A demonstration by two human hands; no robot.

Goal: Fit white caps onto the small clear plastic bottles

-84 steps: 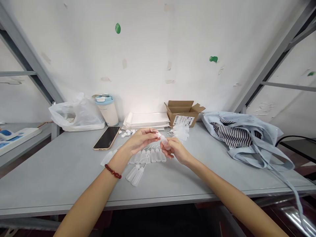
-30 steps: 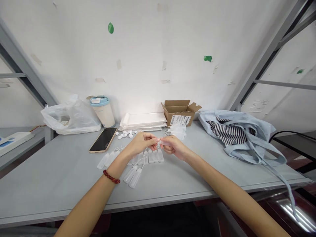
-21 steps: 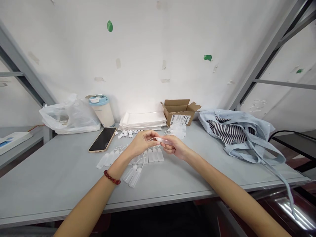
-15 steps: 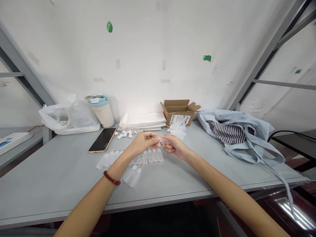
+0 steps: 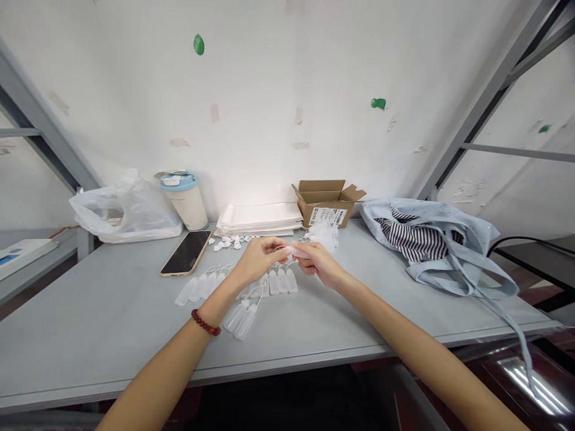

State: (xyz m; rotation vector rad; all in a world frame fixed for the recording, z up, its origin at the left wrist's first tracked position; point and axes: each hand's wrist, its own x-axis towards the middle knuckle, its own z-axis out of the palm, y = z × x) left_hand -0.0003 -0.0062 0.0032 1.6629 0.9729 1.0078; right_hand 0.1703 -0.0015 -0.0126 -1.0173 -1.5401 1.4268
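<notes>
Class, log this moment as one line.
right hand: holding plastic bottle | left hand: fingers at its end | gray table: other bottles, smartphone, cardboard box

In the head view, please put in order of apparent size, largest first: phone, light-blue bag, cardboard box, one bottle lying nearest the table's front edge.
1. Light-blue bag
2. Cardboard box
3. Phone
4. Bottle nearest the front edge

Tabletop [image 5: 112,329] front-left: passable | blocked: bottles [image 5: 245,323] centre, phone [image 5: 186,254] left-rear, carton [image 5: 309,212] rear
</notes>
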